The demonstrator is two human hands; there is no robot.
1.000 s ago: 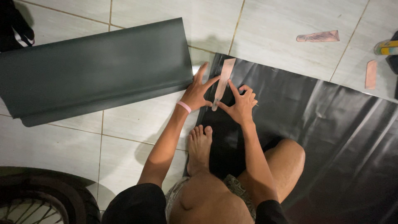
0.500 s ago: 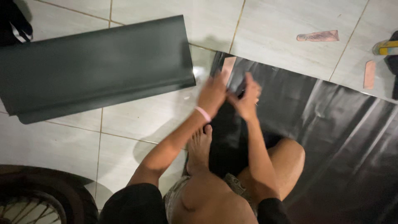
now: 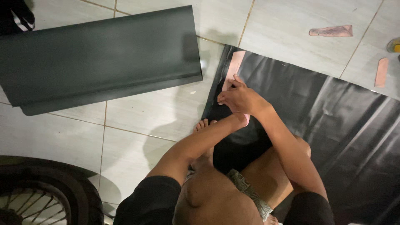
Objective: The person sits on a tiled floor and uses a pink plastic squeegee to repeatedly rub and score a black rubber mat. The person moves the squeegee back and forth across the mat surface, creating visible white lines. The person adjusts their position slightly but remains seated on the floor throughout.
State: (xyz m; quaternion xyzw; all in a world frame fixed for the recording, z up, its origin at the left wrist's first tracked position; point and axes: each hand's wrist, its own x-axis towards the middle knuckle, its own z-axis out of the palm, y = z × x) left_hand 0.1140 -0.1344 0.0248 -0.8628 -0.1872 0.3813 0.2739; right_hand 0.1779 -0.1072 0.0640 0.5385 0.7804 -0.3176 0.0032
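While I crouch on the tile floor (image 3: 150, 112), my right hand (image 3: 241, 99) rests on the near-left corner of the black vinyl sheet (image 3: 325, 121), fingers curled and pinched at the lower end of a pink strip (image 3: 234, 66), prob. tape or backing, that lies flat along the sheet's left edge. My left hand (image 3: 238, 121) sits under the right wrist, mostly hidden; can't tell how far its fingers are open or whether they grip anything. My bare foot (image 3: 203, 127) is just beside the sheet's edge.

Dark green panel (image 3: 100, 58) lies well apart to the left; two more pink scraps (image 3: 331, 30) (image 3: 381, 71) lie on tile beyond the sheet. Wheel (image 3: 37, 196) at lower left.

Risks, as I judge them: sheet is already wrinkled, so a crooked pull could crease it further or tear the strip; w/ one hand buried, the corner may lift and stick to itself; foot could drag grit onto the edge.
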